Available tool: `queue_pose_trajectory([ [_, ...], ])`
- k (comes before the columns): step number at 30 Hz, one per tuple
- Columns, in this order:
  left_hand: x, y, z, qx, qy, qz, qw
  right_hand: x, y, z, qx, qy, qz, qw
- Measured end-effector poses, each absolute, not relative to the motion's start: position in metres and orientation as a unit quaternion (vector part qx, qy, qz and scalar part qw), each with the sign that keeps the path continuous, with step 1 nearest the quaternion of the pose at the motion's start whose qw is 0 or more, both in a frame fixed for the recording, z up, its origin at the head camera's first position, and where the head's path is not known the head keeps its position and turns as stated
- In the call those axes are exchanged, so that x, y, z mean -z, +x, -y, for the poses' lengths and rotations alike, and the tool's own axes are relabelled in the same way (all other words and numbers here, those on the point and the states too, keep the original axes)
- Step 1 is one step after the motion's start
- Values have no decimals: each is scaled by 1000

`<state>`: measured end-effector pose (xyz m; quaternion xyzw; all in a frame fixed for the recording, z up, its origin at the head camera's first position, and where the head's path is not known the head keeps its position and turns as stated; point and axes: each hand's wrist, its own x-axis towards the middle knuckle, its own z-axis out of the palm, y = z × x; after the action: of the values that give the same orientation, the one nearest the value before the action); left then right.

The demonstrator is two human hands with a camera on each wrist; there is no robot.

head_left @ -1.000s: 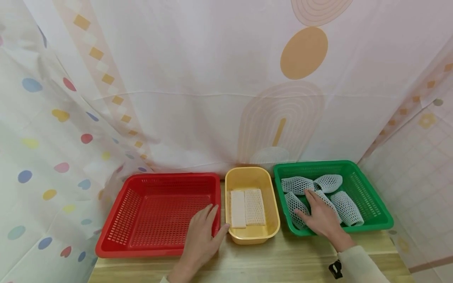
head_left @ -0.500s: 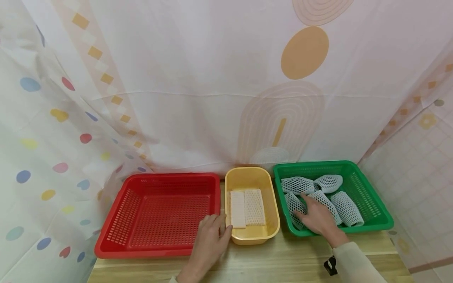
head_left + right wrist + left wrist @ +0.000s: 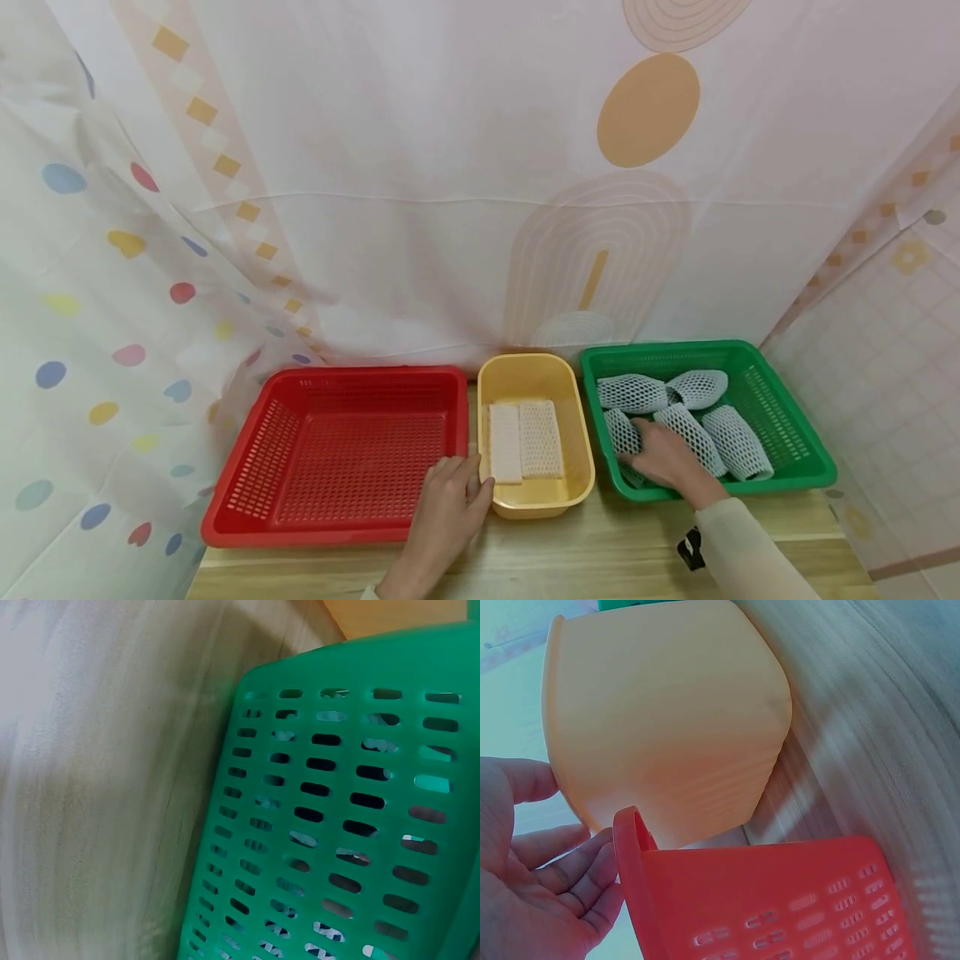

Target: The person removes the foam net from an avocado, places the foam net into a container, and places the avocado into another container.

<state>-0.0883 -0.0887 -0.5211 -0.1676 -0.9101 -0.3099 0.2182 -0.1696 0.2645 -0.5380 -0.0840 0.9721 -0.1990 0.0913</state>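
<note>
My right hand (image 3: pixel 663 458) reaches into the green basket (image 3: pixel 795 483) and grips the front-left one of several things in white foam netting, a foam-net sleeve (image 3: pixel 621 429), its thumb and fingers about the sleeve. What the netting wraps is hidden. Behind the basket's slotted wall, the right wrist view hides that hand. My left hand (image 3: pixel 444 512) lies between the red basket (image 3: pixel 345 537) and the yellow bin (image 3: pixel 536 510). Its thumb touches the bin's rim, and its relaxed fingers rest at the red basket's rim, as the left wrist view also shows.
Two flat white foam-net pieces (image 3: pixel 540 437) lie side by side in the yellow bin. The other netted things (image 3: pixel 735 442) fill much of the green basket. All three containers stand on a wooden table (image 3: pixel 585 558), with a patterned curtain (image 3: pixel 420 250) behind.
My right hand has moved left and down onto the front-left foam-net sleeve, its fingers closing about it. My left hand has shifted slightly right, toward the yellow bin's rim.
</note>
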Motion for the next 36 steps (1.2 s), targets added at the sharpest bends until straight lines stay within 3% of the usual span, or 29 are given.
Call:
queue_pose_trajectory([
  [18, 519, -86, 85, 304, -156, 917, 207, 538, -178, -263, 255, -37, -955, 145],
  [36, 518, -85, 87, 309, -157, 915, 207, 513, -167, -274, 301, -11, -948, 101],
])
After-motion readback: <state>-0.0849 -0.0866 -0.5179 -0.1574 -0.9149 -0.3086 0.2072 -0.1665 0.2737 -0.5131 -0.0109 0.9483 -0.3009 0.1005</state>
